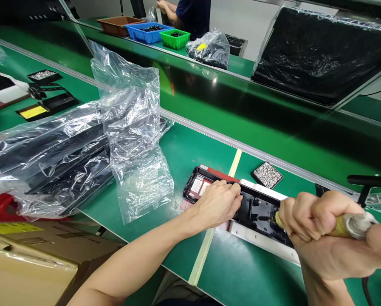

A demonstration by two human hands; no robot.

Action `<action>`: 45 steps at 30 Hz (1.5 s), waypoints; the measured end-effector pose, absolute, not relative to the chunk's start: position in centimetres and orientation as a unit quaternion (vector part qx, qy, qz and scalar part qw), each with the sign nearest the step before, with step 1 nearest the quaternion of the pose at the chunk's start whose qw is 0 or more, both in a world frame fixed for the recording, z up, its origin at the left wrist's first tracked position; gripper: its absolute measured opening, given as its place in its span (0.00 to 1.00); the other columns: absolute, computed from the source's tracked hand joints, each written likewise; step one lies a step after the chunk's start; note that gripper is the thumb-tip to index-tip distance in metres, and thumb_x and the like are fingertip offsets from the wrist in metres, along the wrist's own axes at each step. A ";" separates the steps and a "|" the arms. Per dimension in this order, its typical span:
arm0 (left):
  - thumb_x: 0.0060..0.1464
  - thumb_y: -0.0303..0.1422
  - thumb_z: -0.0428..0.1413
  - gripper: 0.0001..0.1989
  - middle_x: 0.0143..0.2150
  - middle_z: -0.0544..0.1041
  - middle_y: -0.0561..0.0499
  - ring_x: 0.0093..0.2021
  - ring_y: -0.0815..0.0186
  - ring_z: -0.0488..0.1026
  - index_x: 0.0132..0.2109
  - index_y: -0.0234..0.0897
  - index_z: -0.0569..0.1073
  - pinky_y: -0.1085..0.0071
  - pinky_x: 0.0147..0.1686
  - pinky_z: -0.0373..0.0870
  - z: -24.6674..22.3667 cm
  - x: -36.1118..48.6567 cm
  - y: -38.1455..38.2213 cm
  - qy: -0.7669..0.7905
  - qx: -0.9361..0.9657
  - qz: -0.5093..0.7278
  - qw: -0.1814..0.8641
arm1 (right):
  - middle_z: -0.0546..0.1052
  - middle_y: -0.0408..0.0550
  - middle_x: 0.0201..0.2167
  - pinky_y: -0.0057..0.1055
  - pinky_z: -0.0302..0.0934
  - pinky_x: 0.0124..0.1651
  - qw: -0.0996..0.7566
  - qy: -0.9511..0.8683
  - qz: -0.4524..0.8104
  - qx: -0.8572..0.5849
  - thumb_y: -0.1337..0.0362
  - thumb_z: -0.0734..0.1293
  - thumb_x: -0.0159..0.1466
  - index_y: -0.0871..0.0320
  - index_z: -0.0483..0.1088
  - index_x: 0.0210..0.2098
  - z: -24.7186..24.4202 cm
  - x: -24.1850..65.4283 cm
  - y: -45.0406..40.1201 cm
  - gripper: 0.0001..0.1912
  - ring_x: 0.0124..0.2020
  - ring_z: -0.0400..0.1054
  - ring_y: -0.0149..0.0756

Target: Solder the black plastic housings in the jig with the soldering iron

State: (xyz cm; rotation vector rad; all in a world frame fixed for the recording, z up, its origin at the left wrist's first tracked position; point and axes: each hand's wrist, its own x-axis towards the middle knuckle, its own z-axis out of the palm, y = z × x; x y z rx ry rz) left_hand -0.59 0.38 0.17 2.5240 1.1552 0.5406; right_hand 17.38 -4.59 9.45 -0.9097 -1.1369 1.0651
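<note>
A long black plastic housing (257, 206) lies with its hollow side up in a white fixture (263, 242) on the green bench. My left hand (218, 203) is closed at the housing's middle, its curled fingers pressing on the far rim; whether a small part sits under the fingertips is hidden. Wrapped in my right hand (324, 231) is a yellow-bodied power screwdriver (340, 226), its tip pointing down into the right part of the housing. Behind the housing rests a small black tray of screws (268, 174).
Clear plastic bags (136, 140) with black parts cover the left of the bench. A cardboard box (34, 263) stands at lower left. Beyond the green divider are a blue bin (147, 34), a green bin (175, 40) and another person (193, 17). A metal rail (209, 129) crosses behind.
</note>
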 end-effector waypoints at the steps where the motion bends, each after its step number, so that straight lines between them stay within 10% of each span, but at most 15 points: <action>1: 0.72 0.33 0.48 0.10 0.33 0.77 0.50 0.34 0.59 0.74 0.39 0.38 0.68 0.63 0.36 0.66 0.2 -0.6 0.4 0.404 0.881 0.189 0.156 | 0.54 0.39 0.13 0.32 0.49 0.18 0.620 -0.494 0.465 -0.395 0.31 0.60 0.67 0.53 0.63 0.21 9.5 17.4 -4.6 0.34 0.14 0.49 0.30; 45: 0.72 0.33 0.48 0.09 0.32 0.77 0.50 0.34 0.58 0.74 0.40 0.39 0.68 0.63 0.37 0.66 0.1 -0.5 0.4 0.406 0.881 0.184 0.162 | 0.54 0.39 0.12 0.31 0.48 0.17 0.619 -0.488 0.468 -0.400 0.31 0.62 0.65 0.54 0.62 0.19 10.0 16.7 -4.4 0.35 0.14 0.49 0.29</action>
